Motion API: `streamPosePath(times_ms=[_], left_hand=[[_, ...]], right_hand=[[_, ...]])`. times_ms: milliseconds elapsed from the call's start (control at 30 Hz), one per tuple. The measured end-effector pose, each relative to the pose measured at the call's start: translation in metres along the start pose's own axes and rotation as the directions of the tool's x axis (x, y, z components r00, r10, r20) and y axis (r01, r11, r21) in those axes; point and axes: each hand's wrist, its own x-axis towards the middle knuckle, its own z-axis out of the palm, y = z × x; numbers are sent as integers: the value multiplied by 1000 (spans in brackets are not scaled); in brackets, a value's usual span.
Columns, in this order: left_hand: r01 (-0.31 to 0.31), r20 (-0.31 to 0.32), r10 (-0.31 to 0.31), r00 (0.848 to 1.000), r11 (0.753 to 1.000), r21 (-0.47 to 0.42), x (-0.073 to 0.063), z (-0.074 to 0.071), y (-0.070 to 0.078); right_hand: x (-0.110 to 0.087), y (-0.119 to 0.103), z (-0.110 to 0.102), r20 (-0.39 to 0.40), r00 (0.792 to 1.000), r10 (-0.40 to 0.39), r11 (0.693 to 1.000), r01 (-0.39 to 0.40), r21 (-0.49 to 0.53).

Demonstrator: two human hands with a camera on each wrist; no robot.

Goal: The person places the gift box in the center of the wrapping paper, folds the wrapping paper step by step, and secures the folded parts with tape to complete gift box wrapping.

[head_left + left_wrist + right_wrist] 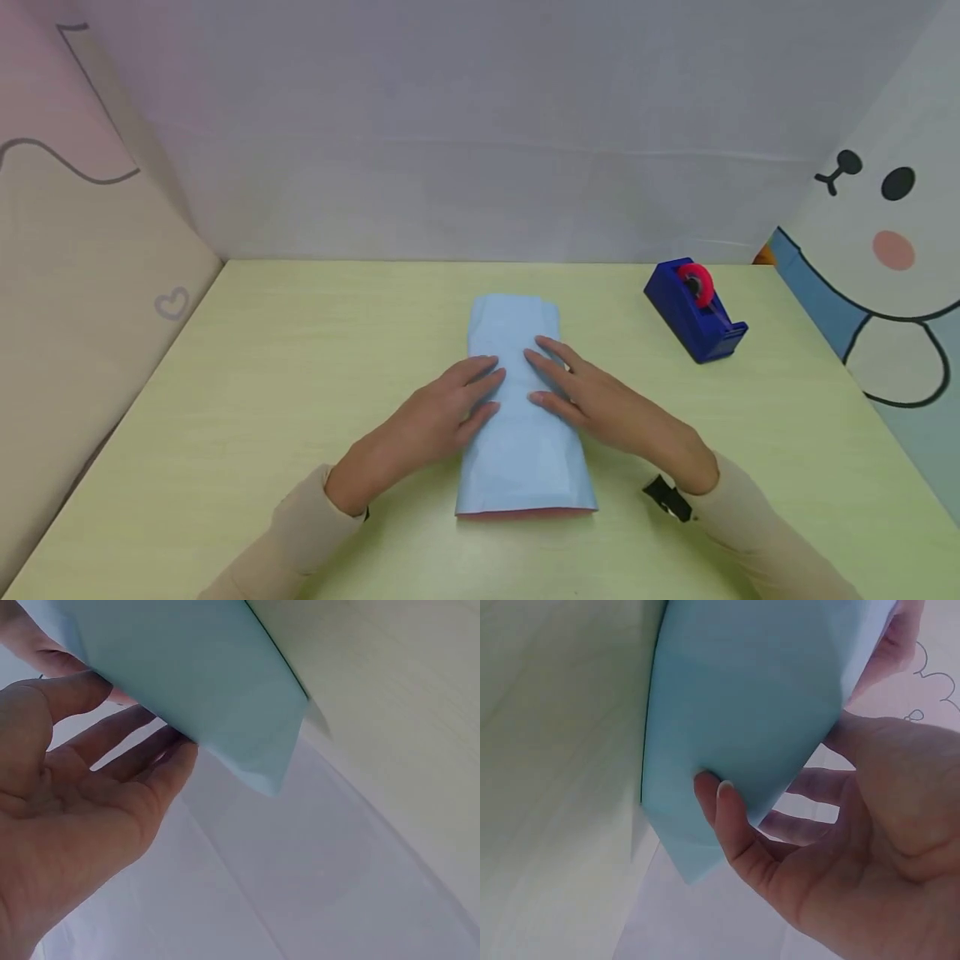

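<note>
"Paper (pixel 522 450), pale blue, folded long and narrow: where does it lie?"

"Near the middle of the table (pixel 300 350), its length pointing away from the person, one hand at either side. A thin strip of red shows along its near edge."

"And the left hand (pixel 442 412)?"

"Fingers spread and only slightly bent, tips resting on top of the paper by its left edge. The left wrist view shows thumb and fingers against that edge, touching rather than clasping."

"Does the right hand (pixel 600 408) do likewise?"

"Much the same, from the other side. Its fingers are parted with a loose bend, and their tips rest on the paper too, a little farther from the person than the left hand's. How hard either one presses, the views cannot tell."

"What else is on the table?"

"A blue dispenser (pixel 686 321) holding a red roll (pixel 707 287), toward the far right corner, well apart from the paper."

"And around it?"

"A pale cloth (pixel 487 125) behind the far edge, a panel (pixel 847 250) with a cartoon animal on the right, and a heart outline (pixel 172 304) on the left. Both sleeves (pixel 303 517) are light, and a black strap (pixel 667 498) shows beside the right cuff."
</note>
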Motion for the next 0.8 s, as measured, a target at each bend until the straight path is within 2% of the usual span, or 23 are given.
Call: streamPosePath(times_ms=[100,333,533,800], left_hand=[[-20,-12,20,1000,1000,2,0,0,1],[-18,1,18,1000,1000,-17,1,0,0],[-5,22,6,1000,1000,-21,-1,-1,0],[-27,23,27,999,1000,-11,-1,0,-1]], right_hand=[[1,1,-1,-5,1000,2,1000,-2,-21],[-3,6,-11,-52,998,-30,999,28,-29],[-5,17,-23,-88,996,13,999,-10,38],[-9,31,-30,-144,989,42,999,-40,16]])
